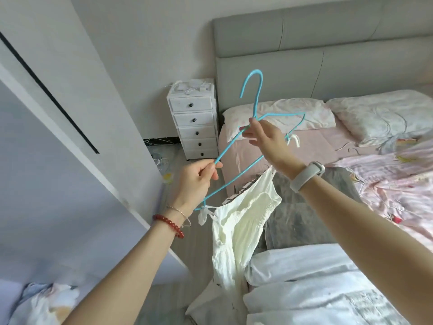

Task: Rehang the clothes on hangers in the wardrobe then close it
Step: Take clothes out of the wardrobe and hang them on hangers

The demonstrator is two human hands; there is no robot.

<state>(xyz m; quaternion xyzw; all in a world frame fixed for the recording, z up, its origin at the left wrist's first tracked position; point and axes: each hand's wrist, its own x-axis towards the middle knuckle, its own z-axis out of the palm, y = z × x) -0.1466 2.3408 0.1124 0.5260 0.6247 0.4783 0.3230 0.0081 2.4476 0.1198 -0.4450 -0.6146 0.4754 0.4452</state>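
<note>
A blue wire hanger (255, 106) is held up beside the bed (281, 148), tilted with its hook uppermost. The left hand (196, 181) pinches the hanger's lower shoulder, while the right hand (267, 139) grips it just below the neck. A white smocked strap dress (239, 228) hangs from it, one tied strap (203, 214) at the lower end and the other (293, 139) at the far end. The hanging step appears nearly done; next, the hook would need to be carried to the wardrobe (58, 137) at left. The drawers of the white drawer chest (194, 123) are closed, so their contents cannot be seen.
</note>
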